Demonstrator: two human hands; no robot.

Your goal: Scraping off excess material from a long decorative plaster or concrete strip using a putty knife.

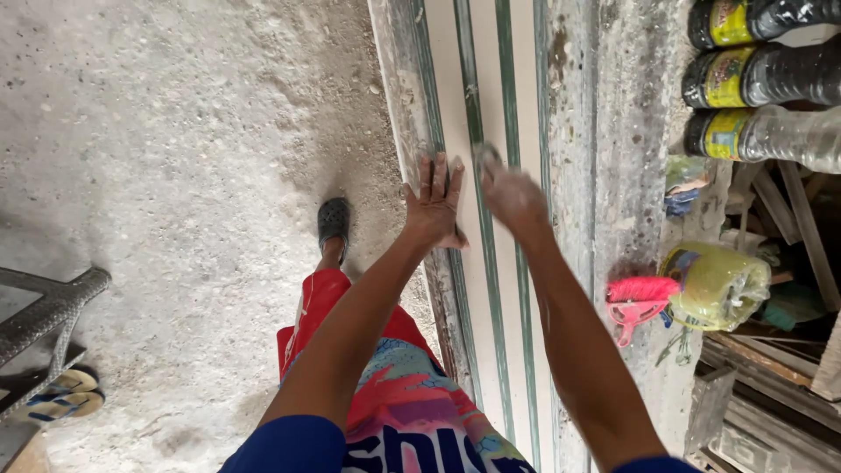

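Two bare hands work on one long white panel [499, 289] with green stripes, which runs from near to far along a rough concrete ledge [622, 158]. The left hand [435, 203] lies flat, fingers spread and pointing far, pressed on the panel's left edge; this posture appears to steady the panel against sliding. The right hand [515, 198] is closed around a small greyish object [484, 155], partly hidden, held against a stripe just right of the left hand; whether it is a pad or a block cannot be told. The hands sit close together but do not touch. White dust covers the right hand.

Three green stripes are countable on the panel. Left of the panel, one foot in a dark perforated clog [333, 222] stands on the dusty concrete floor [175, 175], placed near the ledge so the body can lean over the work. At the far right, three dark plastic bottles [762, 79] with yellow labels lie stacked on their sides. Below them, one pink hand brush [638, 298] rests on the ledge beside one bundle wrapped in yellow-green plastic [718, 285]. At the near left, one striped sandal [66, 394] lies beneath a dark woven frame [48, 311].
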